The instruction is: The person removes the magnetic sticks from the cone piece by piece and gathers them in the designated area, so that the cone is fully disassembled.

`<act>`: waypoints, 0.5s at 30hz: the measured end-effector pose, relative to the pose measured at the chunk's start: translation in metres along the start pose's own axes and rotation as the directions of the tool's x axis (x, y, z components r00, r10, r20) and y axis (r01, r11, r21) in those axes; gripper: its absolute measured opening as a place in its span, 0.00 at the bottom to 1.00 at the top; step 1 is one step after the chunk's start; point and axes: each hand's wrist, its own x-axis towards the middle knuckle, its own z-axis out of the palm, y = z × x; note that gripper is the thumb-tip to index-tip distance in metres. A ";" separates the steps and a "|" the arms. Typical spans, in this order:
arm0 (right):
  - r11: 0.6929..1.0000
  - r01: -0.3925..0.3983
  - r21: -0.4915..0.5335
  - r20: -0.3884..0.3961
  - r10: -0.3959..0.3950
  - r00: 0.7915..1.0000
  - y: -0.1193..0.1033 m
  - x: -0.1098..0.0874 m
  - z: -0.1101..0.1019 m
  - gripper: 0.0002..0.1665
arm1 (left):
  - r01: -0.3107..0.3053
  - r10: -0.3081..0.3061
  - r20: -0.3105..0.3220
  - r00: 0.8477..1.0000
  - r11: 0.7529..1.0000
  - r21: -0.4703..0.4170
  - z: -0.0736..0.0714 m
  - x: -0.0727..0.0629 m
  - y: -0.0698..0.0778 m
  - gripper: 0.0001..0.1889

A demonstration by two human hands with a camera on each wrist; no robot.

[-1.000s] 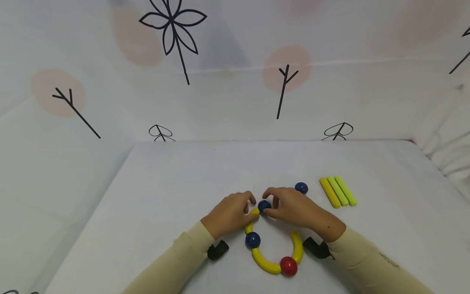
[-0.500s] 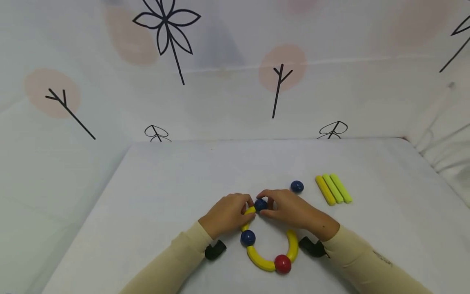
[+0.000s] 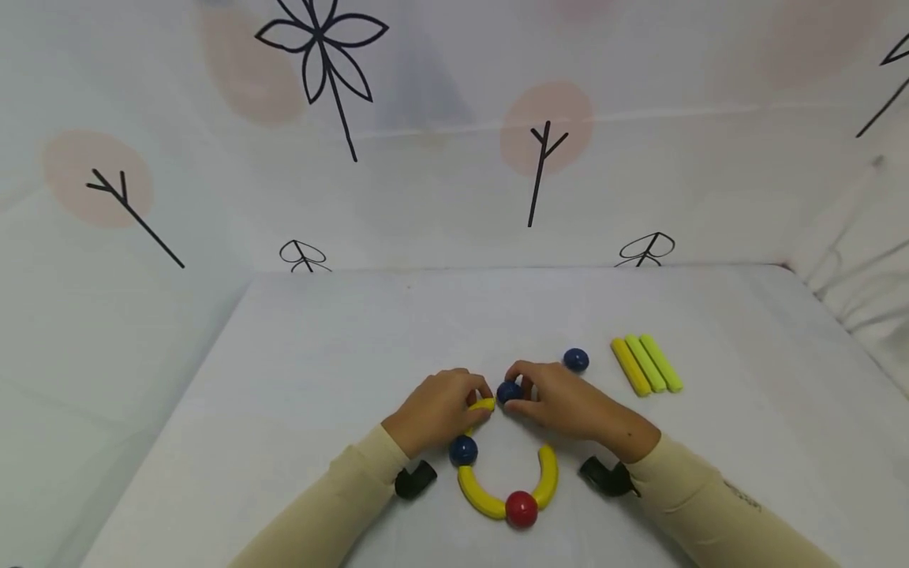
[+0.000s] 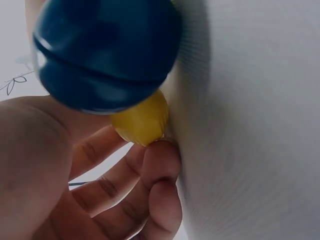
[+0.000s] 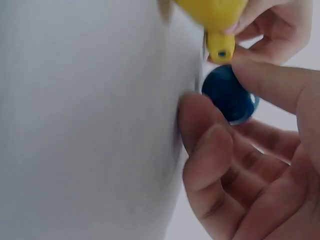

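Observation:
My left hand (image 3: 436, 406) pinches the upper curved yellow rod (image 3: 484, 405) of a curved chain on the white table. In the left wrist view, that rod joins a blue ball (image 4: 105, 50). On from there the chain runs through a second curved yellow rod (image 3: 479, 495), a red ball (image 3: 521, 510) and a third curved yellow rod (image 3: 549, 473), whose far end is free. Between thumb and fingers, my right hand (image 3: 571, 402) holds another blue ball (image 3: 507, 392). A small gap parts this ball from the upper rod's end, which has a small hole in the right wrist view.
Beyond my right hand lies a loose blue ball (image 3: 576, 360). Farther right, a straight yellow stick (image 3: 630, 367) and two lime sticks (image 3: 653, 363) lie side by side. Black wrist devices (image 3: 416, 480) sit under both forearms. A patterned white cloth (image 3: 440, 197) stands behind the table.
The chain's lower part has swung left. The upper rod and the right hand's blue ball, earlier touching, are now slightly apart. Fingers of both hands have closed in on their pieces.

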 end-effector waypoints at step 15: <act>0.990 -0.071 -0.125 -0.396 0.016 0.918 0.024 -0.003 -0.042 0.25 | 0.002 -0.002 -0.007 1.000 1.000 0.015 0.002 -0.001 0.000 0.12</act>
